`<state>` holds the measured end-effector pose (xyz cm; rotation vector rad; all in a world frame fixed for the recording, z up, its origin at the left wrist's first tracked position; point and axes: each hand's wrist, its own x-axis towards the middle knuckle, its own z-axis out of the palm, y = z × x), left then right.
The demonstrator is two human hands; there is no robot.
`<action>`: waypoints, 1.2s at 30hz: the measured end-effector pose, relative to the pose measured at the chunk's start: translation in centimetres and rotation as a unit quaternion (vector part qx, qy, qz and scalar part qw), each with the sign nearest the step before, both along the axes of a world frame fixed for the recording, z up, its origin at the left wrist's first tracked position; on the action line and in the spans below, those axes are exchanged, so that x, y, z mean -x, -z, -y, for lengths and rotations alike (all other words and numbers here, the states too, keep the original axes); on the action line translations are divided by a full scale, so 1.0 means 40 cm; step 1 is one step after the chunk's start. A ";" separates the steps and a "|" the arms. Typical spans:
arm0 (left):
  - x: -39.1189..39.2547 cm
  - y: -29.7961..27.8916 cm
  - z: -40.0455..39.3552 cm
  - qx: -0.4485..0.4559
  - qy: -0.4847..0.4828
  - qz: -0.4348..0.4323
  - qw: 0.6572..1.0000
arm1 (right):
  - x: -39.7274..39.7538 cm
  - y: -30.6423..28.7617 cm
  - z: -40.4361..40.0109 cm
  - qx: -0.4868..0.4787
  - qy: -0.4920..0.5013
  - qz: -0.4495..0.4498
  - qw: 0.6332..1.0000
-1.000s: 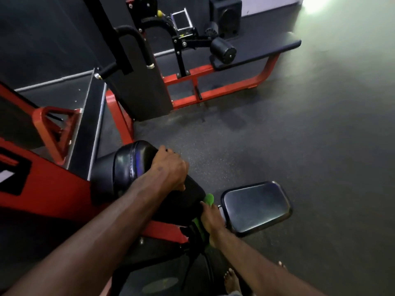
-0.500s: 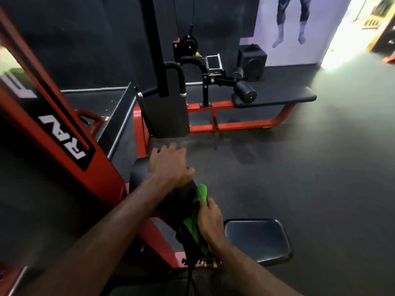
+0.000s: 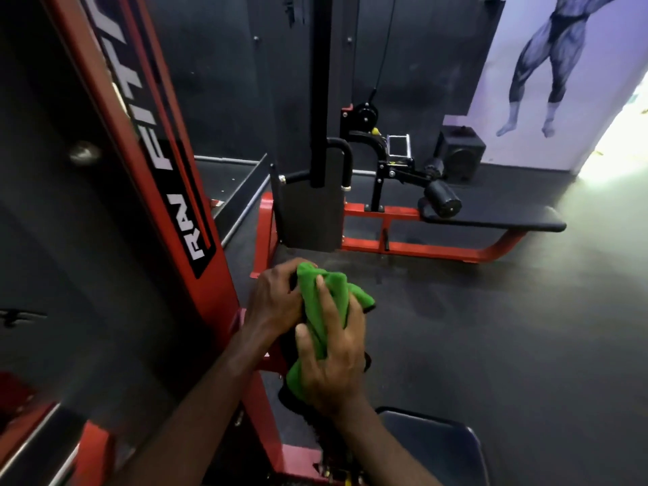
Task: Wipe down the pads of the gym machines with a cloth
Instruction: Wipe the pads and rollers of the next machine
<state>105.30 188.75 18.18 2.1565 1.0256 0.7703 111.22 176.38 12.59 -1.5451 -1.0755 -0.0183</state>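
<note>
Cloth: green, soft, bunched, held in mid-air between both your hands, above the red machine's base and in front of its red upright.

Grip state: your right hand is clamped on the cloth, fingers curled around the lower bunch. Your left hand curls its fingers onto the upper bunch, pinching it near the top fold.

Handling judgement: light, limp, no stiffness; it will drape and slip if held by one corner. Gather it into a flat wad under the palm so the wiping face stays broad. It looks like microfibre, so it should grab vinyl well and not slide off.

Pads in reach: seat pad at the bottom edge, just right of your right forearm. Further off, the long bench pad and roller pad of the other machine.

Room: open rubber floor to your right. The left is tight, since the upright and frame stand close beside your left forearm. Keep your elbows out of the steel.
</note>
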 end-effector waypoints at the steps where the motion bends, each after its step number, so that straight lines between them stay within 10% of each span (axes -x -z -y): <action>1: 0.004 -0.001 0.004 0.002 -0.018 0.009 1.000 | -0.005 0.029 -0.005 -0.003 -0.011 0.028 1.000; 11: 0.009 -0.015 0.007 0.039 -0.039 0.053 0.997 | -0.036 0.040 -0.013 0.028 -0.102 0.057 0.993; 14: 0.008 -0.014 0.020 0.004 -0.085 0.044 0.995 | -0.086 0.034 -0.050 0.031 -0.133 -0.078 0.988; 17: -0.005 -0.010 0.030 -0.015 -0.113 0.004 0.994 | -0.151 0.036 -0.096 0.072 -0.128 -0.224 0.963; 27: -0.037 0.031 0.062 -0.038 -0.150 -0.119 0.981 | -0.222 -0.025 -0.191 0.121 -0.202 -0.313 0.920; 36: -0.121 -0.027 0.060 -0.053 -0.156 -0.321 0.933 | -0.292 0.044 -0.241 0.145 -0.258 -0.241 0.924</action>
